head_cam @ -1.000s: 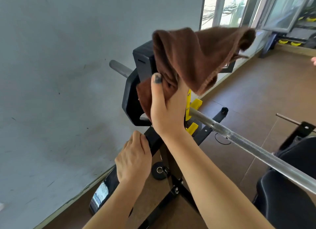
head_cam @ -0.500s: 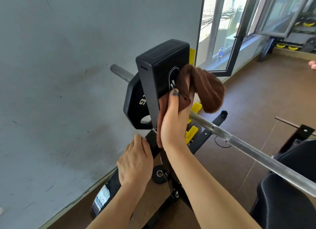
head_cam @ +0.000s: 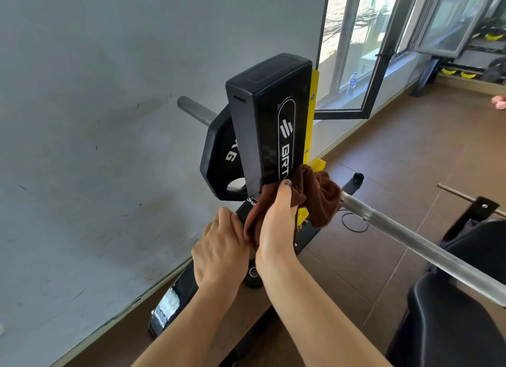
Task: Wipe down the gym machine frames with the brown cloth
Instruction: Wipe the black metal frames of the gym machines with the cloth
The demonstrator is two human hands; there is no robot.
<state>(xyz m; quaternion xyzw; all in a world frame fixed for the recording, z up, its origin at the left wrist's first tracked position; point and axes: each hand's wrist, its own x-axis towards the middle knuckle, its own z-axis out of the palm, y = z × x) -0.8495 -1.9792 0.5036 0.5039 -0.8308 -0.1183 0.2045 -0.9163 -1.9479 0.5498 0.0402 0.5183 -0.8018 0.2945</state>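
My right hand (head_cam: 276, 224) grasps the brown cloth (head_cam: 309, 199), bunched against the lower part of the black upright post (head_cam: 268, 120) where the steel barbell (head_cam: 410, 240) meets it — part of the cloth hangs over the bar's near end. My left hand (head_cam: 221, 249) is curled round the black frame (head_cam: 241, 216) just left of the cloth. A black weight plate (head_cam: 219, 158) sits on the far side, beside the grey wall (head_cam: 109, 120).

right hand (head_cam: 276, 224) gripping brown cloth (head_cam: 315, 199), perhaps against black upright (head_cam: 268, 125)
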